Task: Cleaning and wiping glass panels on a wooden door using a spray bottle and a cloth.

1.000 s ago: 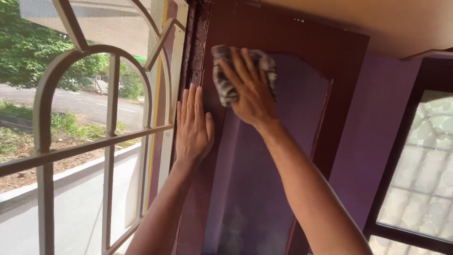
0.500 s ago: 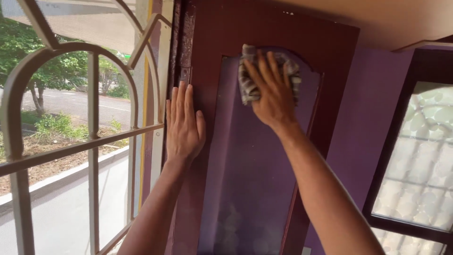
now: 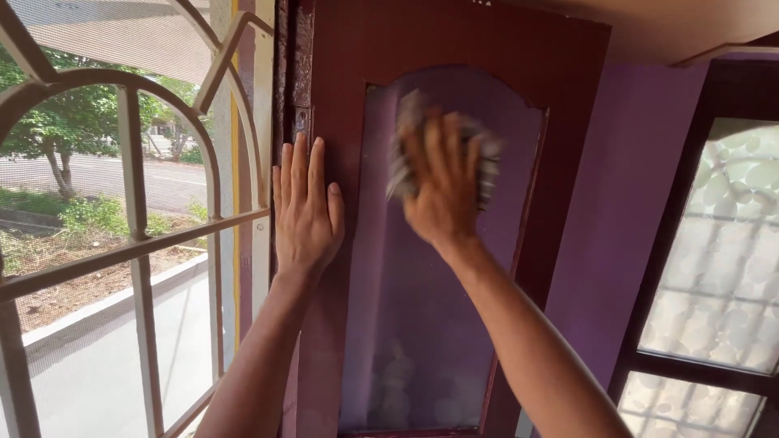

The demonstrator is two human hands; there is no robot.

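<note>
My right hand (image 3: 442, 186) presses a grey mottled cloth (image 3: 406, 150) flat against the glass pane (image 3: 430, 324) of an open window shutter with a dark red wooden frame (image 3: 454, 40). Hand and cloth are blurred with motion. The pane has an arched top and reflects purple. My left hand (image 3: 304, 207) lies flat, fingers together, on the shutter's left frame rail beside a metal hinge (image 3: 302, 122). It holds nothing.
A cream metal window grille (image 3: 130, 243) with an arched bar and mesh fills the left, with a road and trees outside. A purple wall (image 3: 625, 203) stands right of the shutter. A second window with patterned frosted glass (image 3: 722, 268) is at the far right.
My right hand has swept the cloth from the frame's upper left onto the glass, then downward and slightly left. The view has shifted left. My left hand stays flat on the frame.
</note>
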